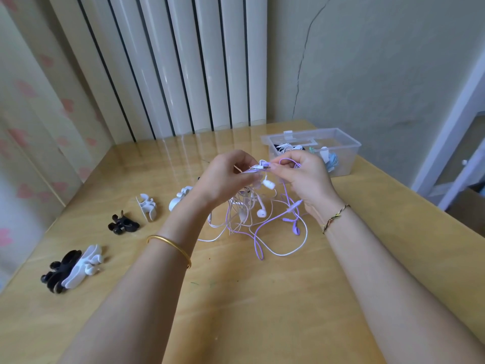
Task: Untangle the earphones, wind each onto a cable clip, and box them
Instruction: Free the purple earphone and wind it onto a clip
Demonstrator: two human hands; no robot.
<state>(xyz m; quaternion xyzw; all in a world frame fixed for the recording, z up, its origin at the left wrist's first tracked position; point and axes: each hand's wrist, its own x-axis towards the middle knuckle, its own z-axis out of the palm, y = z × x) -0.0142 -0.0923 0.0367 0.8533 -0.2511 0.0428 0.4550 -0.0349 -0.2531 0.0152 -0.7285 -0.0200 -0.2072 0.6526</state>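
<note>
Left hand [225,177]: pinching cords at the top of the tangle [246,216], with the fingers curled in.
Right hand [305,177]: pinching a purple cord [273,219] close to the left fingertips; the fingers are bent round it.
Tangle: white and purple earphones are hanging from both hands over the middle of the surface [236,298], and the lower loops are lying on it.
Earbud [269,183]: a white one is dangling just below the hands (a second is hanging lower in the knot).
Clips [147,206]: black and white ones are lying in a loose row left of the tangle. None is touching the cords, except perhaps the white one partly hidden by the left wrist, where I cannot tell.
Box [349,161]: clear and sitting open behind the right hand at the far right of the surface. It is holding wound bundles of white, black and blue.
Bangle [170,245]: a gold one is sitting on the left forearm.
Bracelet [336,218]: a braided one is circling the right wrist.
Radiator [183,61]: its white columns are standing behind the surface.
</note>
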